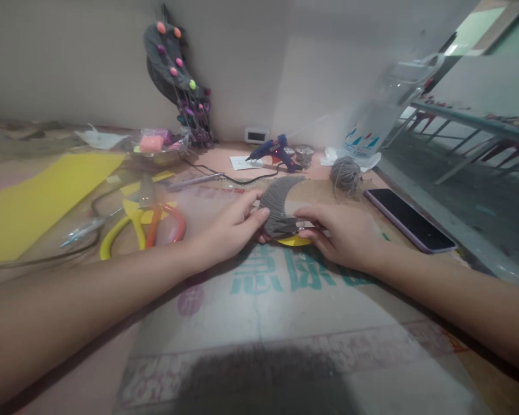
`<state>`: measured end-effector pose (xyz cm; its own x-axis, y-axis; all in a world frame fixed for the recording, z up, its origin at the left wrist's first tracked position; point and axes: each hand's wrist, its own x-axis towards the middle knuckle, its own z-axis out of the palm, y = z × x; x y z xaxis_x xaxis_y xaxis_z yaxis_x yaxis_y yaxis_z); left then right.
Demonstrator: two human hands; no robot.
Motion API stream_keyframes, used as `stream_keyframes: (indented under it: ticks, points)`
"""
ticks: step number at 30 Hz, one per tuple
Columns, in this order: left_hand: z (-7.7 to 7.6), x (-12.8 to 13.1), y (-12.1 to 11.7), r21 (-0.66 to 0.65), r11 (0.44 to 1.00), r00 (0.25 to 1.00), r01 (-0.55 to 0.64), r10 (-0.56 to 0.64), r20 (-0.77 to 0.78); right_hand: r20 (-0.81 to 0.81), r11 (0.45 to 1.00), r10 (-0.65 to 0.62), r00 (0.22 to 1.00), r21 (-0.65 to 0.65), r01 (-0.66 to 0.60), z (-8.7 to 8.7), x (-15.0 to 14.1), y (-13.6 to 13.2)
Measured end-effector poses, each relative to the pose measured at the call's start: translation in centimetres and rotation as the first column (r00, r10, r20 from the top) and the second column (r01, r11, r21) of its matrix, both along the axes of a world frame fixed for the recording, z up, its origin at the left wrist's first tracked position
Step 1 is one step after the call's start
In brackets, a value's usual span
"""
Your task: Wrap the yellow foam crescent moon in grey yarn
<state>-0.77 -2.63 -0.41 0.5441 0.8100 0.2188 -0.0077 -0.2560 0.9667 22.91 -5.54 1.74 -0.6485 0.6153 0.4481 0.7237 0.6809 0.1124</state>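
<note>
A crescent moon shape wound in grey yarn lies in front of me, with bare yellow showing at its lower tip. My left hand is closed on its left edge, thumb on top. At the lower end, my right hand pinches close to the yellow tip; thumb and forefinger come together there. Whatever small thing sits between those fingertips is too blurred to name. A ball of grey yarn rests just beyond my right hand.
A blue glue gun stands at the back with its cord. Pliers with yellow and red handles and a yellow sheet lie left. A phone lies right, below a clear plastic jug. A decorated grey moon leans against the wall.
</note>
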Motion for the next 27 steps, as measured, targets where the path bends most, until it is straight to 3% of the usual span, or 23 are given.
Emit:
stream_keyframes:
  ticks: [6, 21, 27]
  points:
    - [0.51, 0.03, -0.32, 0.023, 1.000, 1.000, 0.005, -0.005, -0.021, 0.049, 0.997, -0.075, 0.996, -0.026, 0.076, 0.16, -0.33, 0.09]
    - [0.24, -0.24, -0.23, 0.099, 0.995, 0.997, 0.006, 0.002, -0.074, 0.062, 0.999, -0.022, 0.998, -0.026, 0.023, -0.22, -0.01, 0.50]
    - [0.48, -0.14, -0.34, 0.068, 0.998, 0.998, -0.005, 0.010, -0.070, -0.024, 0.997, -0.030, 0.999, -0.069, 0.028, -0.17, 0.02, 0.16]
